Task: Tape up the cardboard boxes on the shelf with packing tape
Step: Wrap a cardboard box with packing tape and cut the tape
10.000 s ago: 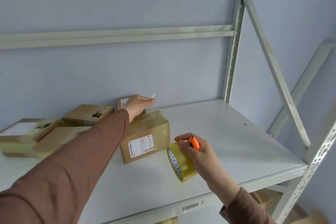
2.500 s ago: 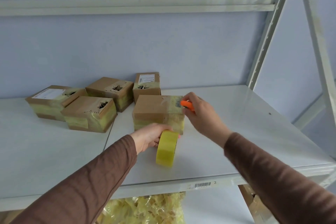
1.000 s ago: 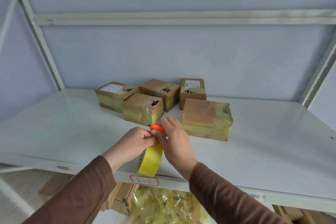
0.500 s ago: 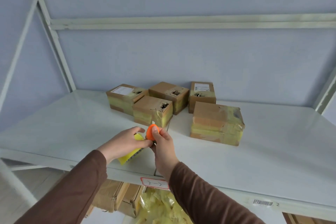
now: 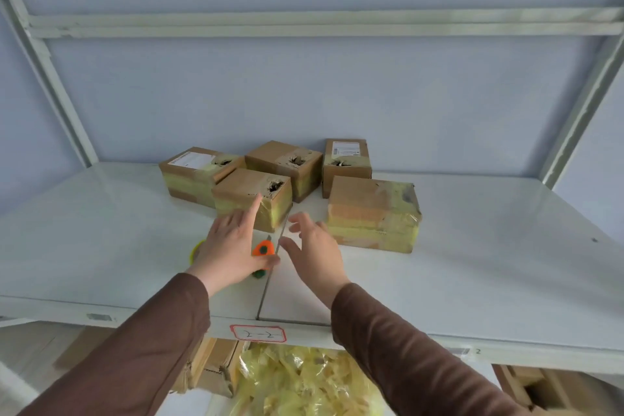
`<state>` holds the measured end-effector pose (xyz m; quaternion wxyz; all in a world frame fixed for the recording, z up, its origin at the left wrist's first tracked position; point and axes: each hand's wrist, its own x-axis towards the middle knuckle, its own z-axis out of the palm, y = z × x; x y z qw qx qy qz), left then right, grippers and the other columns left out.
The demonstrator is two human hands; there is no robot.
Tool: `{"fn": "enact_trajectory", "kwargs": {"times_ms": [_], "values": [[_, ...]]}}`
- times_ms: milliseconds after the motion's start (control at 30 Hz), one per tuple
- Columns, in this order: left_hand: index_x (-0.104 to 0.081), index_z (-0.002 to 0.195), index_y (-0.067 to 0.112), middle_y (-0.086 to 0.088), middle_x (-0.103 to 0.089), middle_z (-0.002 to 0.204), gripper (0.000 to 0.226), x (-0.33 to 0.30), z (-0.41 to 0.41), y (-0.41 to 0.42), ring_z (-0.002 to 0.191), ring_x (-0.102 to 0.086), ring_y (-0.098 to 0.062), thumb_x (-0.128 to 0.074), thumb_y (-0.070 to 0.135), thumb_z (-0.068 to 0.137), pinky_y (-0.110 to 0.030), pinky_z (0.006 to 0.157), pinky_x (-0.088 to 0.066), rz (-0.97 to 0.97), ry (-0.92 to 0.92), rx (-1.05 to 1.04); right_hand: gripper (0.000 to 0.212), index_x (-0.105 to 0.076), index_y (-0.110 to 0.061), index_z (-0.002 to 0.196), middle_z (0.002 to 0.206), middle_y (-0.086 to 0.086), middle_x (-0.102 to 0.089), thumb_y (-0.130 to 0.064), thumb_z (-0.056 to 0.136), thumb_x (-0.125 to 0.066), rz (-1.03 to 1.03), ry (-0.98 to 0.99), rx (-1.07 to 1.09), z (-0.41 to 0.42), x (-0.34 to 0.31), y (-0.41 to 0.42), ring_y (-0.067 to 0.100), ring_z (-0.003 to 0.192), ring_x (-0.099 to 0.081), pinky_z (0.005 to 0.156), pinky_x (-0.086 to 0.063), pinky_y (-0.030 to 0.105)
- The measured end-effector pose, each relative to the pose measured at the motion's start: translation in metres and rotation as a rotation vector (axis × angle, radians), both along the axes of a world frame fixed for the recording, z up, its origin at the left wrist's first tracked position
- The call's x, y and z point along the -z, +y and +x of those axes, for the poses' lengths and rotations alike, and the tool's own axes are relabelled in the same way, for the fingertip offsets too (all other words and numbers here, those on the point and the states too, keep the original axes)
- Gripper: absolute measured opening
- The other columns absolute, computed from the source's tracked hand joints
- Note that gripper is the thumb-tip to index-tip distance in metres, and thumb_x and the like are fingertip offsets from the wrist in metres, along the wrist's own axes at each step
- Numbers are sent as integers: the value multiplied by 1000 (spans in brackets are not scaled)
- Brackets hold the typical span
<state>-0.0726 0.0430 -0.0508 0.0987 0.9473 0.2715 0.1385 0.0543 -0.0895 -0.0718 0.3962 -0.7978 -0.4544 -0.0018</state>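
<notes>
Five boxes (image 5: 373, 213) clustered far-centre on shelf (image 5: 101, 246), all showing yellowish tape. Tape roll (image 5: 196, 248) and orange cutter (image 5: 262, 251) lie near edge. Left hand (image 5: 229, 246) and right hand (image 5: 315, 253) both spread, holding nothing. Taping looks nearly finished.

Stockroom or warehouse, pale metal racking shelf (image 5: 472, 280) with barcode and handwritten bin label (image 5: 258, 334), taped cardboard parcels (image 5: 373, 213) bearing shipping labels, bagged packing filler (image 5: 304, 382) below
</notes>
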Motion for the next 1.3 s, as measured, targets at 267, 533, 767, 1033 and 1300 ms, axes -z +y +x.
{"fn": "enact_trajectory", "kwargs": {"times_ms": [267, 533, 767, 1033, 1300], "values": [[-18, 163, 31, 10, -13, 171, 71, -29, 102, -55, 156, -2, -2, -51, 49, 103, -27, 124, -8, -223, -230, 300, 23, -63, -17, 126, 119, -2, -65, -23, 105, -55, 264, -242, 221, 106, -38, -111, 22, 114, -52, 90, -46, 37], [-24, 163, 21, 4, -8, 172, 63, -40, 189, -54, 158, 2, -8, -28, 54, 109, -30, 126, -1, -222, -105, 362, 74, -15, -12, 164, 172, 5, -6, -57, 106, -26, -220, -103, 120, 158, -38, -117, 16, 159, 1, 126, -3, 33], [-11, 164, 28, 1, -6, 172, 65, -6, 223, -42, 159, -2, -15, -9, 58, 106, -37, 128, -4, 88, 173, 338, 65, -33, -8, 158, 167, 10, -29, -49, 110, -18, -290, -269, 165, 162, -22, -96, 22, 157, -17, 128, -13, 34], [-39, 157, 27, 2, -30, 166, 67, -12, 213, -53, 153, -26, -20, -54, 55, 99, -40, 125, -23, -321, -232, 104, 57, -25, -10, 161, 171, 12, -15, -33, 110, -37, -72, 37, 118, 165, -23, -97, 27, 159, -6, 127, -6, 35], [-49, 131, 27, -1, -50, 140, 44, -24, 170, -105, 117, -48, -17, -60, 53, 98, -36, 96, -38, -1106, -750, -35, 73, -27, -32, 157, 143, -11, -48, -59, 97, -57, 426, 789, 148, 165, -39, -143, 14, 130, -52, 105, -43, 35]]}}
